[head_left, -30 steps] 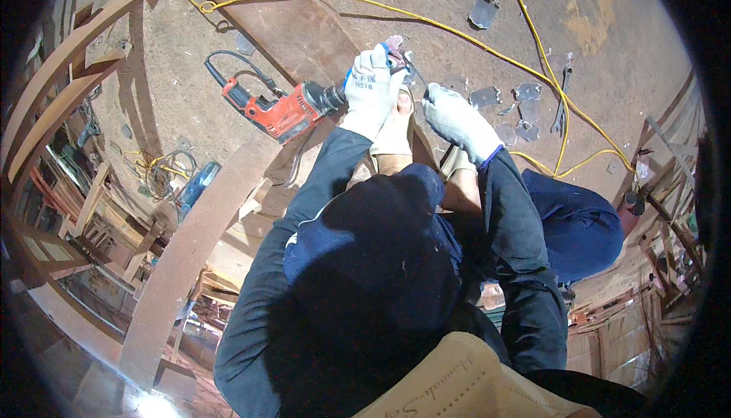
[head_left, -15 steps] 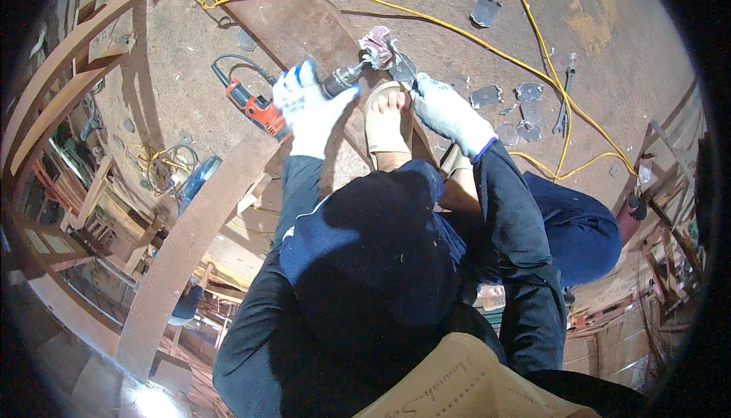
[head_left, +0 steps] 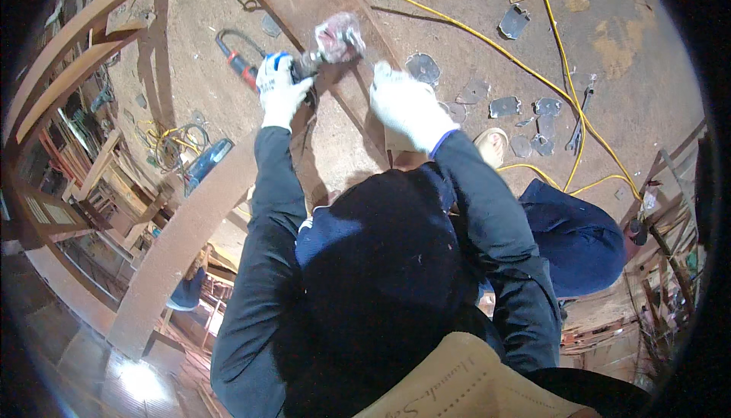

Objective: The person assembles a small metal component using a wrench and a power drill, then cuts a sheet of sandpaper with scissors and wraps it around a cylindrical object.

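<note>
My left hand (head_left: 280,92), in a white glove with blue fingertips, is closed around a red-and-black power drill (head_left: 242,68) lying on its side. Its metal chuck (head_left: 308,62) points to the right, beyond my fingers. At the end is a ragged reddish-grey flap sanding head (head_left: 338,39), blurred at its edges. To the right of that head, my gloved right hand (head_left: 407,107) is closed and apart from it. Whatever its fingers hold is too small and blurred to name. A brown wooden board (head_left: 304,3) lies beneath the sanding head.
Cut grey sandpaper pieces (head_left: 505,107) lie scattered on the floor at right, near an open-end wrench (head_left: 581,117). A yellow cord (head_left: 449,18) crosses behind them. A curved wooden frame (head_left: 183,243) stands at left, near a blue power tool (head_left: 207,163). One sandal (head_left: 491,148) shows.
My left hand has closed round the drill and shifted left. The sanding head has moved left and away from me. My right hand has moved left, and the foot beside the sanding head has drawn back.
</note>
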The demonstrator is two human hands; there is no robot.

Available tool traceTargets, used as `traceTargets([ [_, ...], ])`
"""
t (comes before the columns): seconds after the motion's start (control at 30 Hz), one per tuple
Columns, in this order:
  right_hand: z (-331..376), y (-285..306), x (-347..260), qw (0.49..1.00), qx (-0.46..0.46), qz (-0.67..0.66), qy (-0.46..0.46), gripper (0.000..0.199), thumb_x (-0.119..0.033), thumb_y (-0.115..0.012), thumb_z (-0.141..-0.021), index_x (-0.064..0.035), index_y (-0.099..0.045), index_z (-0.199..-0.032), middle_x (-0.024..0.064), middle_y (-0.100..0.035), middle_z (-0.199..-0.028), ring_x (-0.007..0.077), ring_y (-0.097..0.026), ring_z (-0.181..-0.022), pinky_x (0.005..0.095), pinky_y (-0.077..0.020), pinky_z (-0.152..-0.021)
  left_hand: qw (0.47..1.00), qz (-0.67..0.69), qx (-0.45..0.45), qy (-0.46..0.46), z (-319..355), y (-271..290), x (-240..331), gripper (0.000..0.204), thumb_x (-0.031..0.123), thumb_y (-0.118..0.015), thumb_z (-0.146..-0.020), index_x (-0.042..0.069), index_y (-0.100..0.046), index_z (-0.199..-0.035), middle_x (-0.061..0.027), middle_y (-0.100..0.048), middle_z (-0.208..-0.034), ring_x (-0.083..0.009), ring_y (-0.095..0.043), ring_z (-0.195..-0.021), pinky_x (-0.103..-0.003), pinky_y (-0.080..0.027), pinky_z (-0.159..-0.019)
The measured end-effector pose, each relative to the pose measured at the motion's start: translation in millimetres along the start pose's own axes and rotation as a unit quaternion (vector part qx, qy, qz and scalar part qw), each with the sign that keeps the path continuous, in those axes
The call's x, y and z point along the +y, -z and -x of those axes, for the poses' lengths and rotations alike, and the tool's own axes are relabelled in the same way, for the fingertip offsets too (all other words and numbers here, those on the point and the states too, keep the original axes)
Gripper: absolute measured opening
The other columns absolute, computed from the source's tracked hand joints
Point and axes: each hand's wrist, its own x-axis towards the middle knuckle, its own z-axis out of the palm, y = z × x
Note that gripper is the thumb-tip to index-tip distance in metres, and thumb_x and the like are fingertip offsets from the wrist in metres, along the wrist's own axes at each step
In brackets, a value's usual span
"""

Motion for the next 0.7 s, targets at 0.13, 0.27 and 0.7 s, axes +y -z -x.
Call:
traceTargets([
  [0.13,18,-30,13,0.997,-0.052,0.048,0.011,0.029,-0.02,-0.044,-0.09,0.0043,-0.05,-0.105,0.0229,-0.064,-0.082,0.0334,-0.065,-0.076,0.0447,-0.05,-0.065,0.998,-0.026,-0.054,0.036,20,-7,16,0.065,0.05,-0.069,-0.072,0.01,-0.053,-0.119,-0.0101,-0.051,-0.123,-0.0386,-0.032,-0.128,-0.058,-0.016,-0.107],
  [0.27,21,-58,26,0.996,0.015,0.074,0.046,0.031,-0.017,-0.046,-0.089,0.0063,-0.05,-0.11,0.0215,-0.064,-0.08,0.0317,-0.065,-0.073,0.0405,-0.0501,-0.064,0.998,-0.04,0.025,-0.045,22,-16,16,0.054,0.04,-0.067,-0.077,0.009,-0.052,-0.118,-0.0148,-0.054,-0.119,-0.0357,-0.044,-0.12,-0.056,-0.02,-0.107],
  [0.7,45,-61,13,0.959,0.099,0.241,0.11,0.041,-0.021,-0.053,-0.08,0.0086,-0.057,-0.108,0.0217,-0.062,-0.102,0.0395,-0.062,-0.083,0.066,-0.0397,-0.078,0.999,0.01,-0.025,-0.033,7,5,66,0.048,0.017,-0.062,-0.076,0.001,-0.044,-0.117,-0.0215,-0.05,-0.102,-0.0383,-0.047,-0.1,-0.048,-0.039,-0.087],
])
